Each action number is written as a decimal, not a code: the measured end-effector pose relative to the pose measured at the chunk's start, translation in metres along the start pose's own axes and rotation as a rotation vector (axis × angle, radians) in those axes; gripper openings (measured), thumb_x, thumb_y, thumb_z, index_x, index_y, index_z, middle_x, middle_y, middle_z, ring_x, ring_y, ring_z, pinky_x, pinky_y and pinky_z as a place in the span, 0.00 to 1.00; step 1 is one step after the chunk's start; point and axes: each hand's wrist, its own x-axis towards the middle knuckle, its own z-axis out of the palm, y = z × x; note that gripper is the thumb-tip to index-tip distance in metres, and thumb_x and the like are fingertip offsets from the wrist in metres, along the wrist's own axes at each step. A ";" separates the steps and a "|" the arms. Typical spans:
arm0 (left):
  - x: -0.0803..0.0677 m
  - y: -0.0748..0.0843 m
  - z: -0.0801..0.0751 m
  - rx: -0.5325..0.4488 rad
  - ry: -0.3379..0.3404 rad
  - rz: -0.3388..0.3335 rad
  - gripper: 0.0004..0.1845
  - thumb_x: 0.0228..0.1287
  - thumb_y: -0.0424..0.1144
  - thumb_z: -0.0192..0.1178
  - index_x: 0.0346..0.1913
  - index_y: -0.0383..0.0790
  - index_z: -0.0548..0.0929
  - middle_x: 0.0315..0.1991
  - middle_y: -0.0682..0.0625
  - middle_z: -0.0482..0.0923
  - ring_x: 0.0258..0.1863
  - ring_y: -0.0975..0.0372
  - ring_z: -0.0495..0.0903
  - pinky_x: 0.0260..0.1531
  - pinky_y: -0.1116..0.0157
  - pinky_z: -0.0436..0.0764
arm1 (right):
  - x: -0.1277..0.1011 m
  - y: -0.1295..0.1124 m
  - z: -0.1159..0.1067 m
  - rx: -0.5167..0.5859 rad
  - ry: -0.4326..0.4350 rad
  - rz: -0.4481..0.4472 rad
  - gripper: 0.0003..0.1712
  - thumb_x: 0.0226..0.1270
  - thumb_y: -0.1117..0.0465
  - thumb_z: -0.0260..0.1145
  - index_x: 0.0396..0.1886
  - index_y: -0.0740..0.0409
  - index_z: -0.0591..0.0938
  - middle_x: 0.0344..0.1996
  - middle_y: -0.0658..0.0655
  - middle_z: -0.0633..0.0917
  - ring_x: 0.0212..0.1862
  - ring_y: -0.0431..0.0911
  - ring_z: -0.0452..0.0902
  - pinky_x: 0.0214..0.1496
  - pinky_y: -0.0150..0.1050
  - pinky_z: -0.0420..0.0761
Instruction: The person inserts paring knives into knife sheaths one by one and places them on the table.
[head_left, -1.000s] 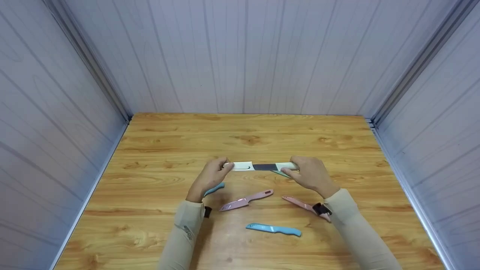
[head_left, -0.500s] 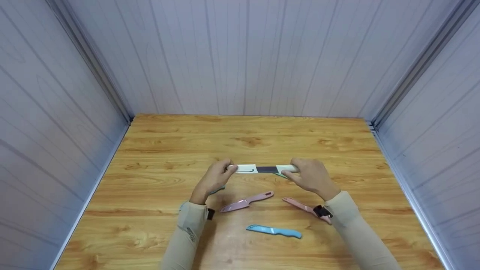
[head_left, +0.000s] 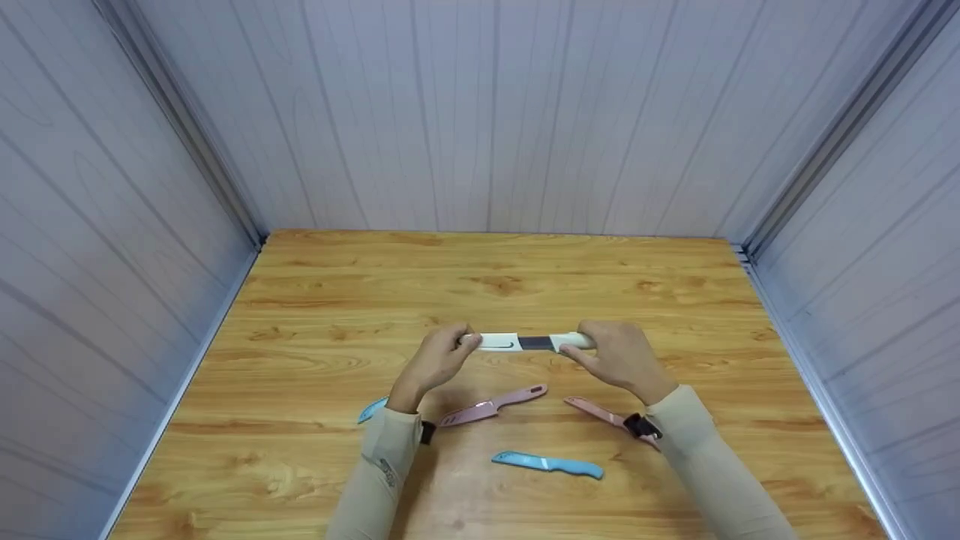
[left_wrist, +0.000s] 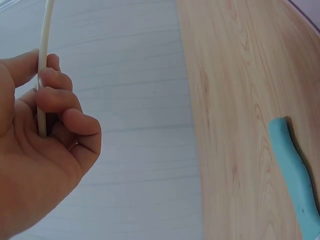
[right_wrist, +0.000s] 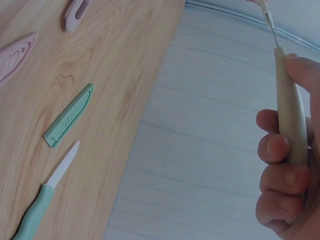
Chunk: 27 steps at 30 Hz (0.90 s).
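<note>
My left hand [head_left: 441, 356] pinches a white knife sheath [head_left: 499, 342] between thumb and curled fingers; the left wrist view shows the sheath edge-on. My right hand [head_left: 619, 354] grips the pale handle of a knife [right_wrist: 290, 115], fingers wrapped round it and thumb along its side. Part of the dark blade is inside the sheath, and a short stretch shows between sheath and handle. Both are held level above the table, in front of me. Below the right hand, in the right wrist view, lie a green knife [right_wrist: 37, 210] and a separate green sheath [right_wrist: 70, 116].
On the wooden table [head_left: 495, 262] lie a mauve sheathed knife [head_left: 487, 407], a blue sheathed knife [head_left: 547, 463] and a pink sheathed knife [head_left: 600, 411] partly under the right wrist. Another blue knife [left_wrist: 294, 172] lies beneath the left forearm. Panel walls [head_left: 480, 112] enclose the table.
The sheath has moved right toward the knife handle with my left hand, and less blade shows between them. The right hand has hardly moved. The green thing below it has gone from the head view.
</note>
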 end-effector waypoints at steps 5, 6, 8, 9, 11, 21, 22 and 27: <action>0.000 -0.001 0.003 0.009 0.002 0.010 0.12 0.73 0.44 0.50 0.35 0.39 0.78 0.26 0.55 0.69 0.26 0.63 0.67 0.30 0.63 0.68 | -0.001 0.000 0.003 -0.006 0.003 -0.007 0.21 0.65 0.40 0.61 0.28 0.53 0.78 0.17 0.46 0.74 0.15 0.35 0.58 0.18 0.32 0.61; 0.000 -0.002 0.004 0.013 0.004 0.008 0.12 0.72 0.44 0.50 0.35 0.40 0.78 0.26 0.55 0.68 0.26 0.63 0.67 0.30 0.63 0.68 | -0.001 0.001 0.003 -0.007 0.004 -0.007 0.21 0.65 0.40 0.61 0.28 0.53 0.78 0.17 0.46 0.74 0.15 0.35 0.58 0.18 0.32 0.61; 0.000 -0.002 0.004 0.014 0.009 0.011 0.12 0.72 0.44 0.51 0.34 0.41 0.77 0.26 0.55 0.68 0.25 0.63 0.66 0.29 0.64 0.68 | -0.001 0.001 0.003 -0.009 0.009 -0.010 0.20 0.64 0.41 0.61 0.28 0.53 0.78 0.16 0.47 0.74 0.15 0.35 0.58 0.18 0.32 0.60; 0.000 -0.002 0.005 0.015 0.011 0.012 0.12 0.72 0.44 0.51 0.34 0.41 0.77 0.26 0.55 0.68 0.25 0.63 0.66 0.29 0.64 0.67 | -0.001 0.001 0.003 -0.008 0.012 -0.012 0.20 0.64 0.41 0.62 0.28 0.53 0.78 0.16 0.47 0.74 0.15 0.35 0.58 0.18 0.32 0.60; 0.001 -0.002 0.006 0.014 0.013 0.013 0.12 0.72 0.44 0.51 0.34 0.41 0.77 0.25 0.55 0.68 0.25 0.63 0.65 0.29 0.64 0.67 | -0.001 0.001 0.004 -0.010 0.018 -0.018 0.20 0.64 0.42 0.62 0.28 0.53 0.78 0.16 0.47 0.74 0.15 0.35 0.57 0.18 0.32 0.60; 0.003 -0.002 0.010 0.012 0.012 -0.001 0.12 0.72 0.45 0.51 0.34 0.43 0.78 0.25 0.55 0.68 0.25 0.63 0.66 0.29 0.64 0.68 | 0.000 0.001 0.007 -0.001 0.035 -0.039 0.20 0.64 0.41 0.62 0.26 0.53 0.76 0.15 0.42 0.68 0.14 0.35 0.57 0.16 0.31 0.62; 0.003 -0.002 0.010 0.013 0.016 0.002 0.12 0.72 0.45 0.51 0.34 0.42 0.78 0.25 0.55 0.69 0.25 0.63 0.67 0.29 0.64 0.68 | 0.000 0.001 0.007 -0.002 0.035 -0.039 0.20 0.64 0.41 0.62 0.26 0.53 0.76 0.14 0.42 0.68 0.13 0.35 0.57 0.16 0.31 0.61; 0.003 -0.002 0.012 0.016 0.021 0.021 0.13 0.73 0.45 0.50 0.34 0.42 0.78 0.24 0.56 0.68 0.24 0.64 0.66 0.28 0.64 0.68 | 0.001 0.000 0.008 -0.002 0.036 -0.033 0.21 0.64 0.41 0.62 0.25 0.52 0.75 0.13 0.42 0.66 0.14 0.35 0.56 0.16 0.31 0.59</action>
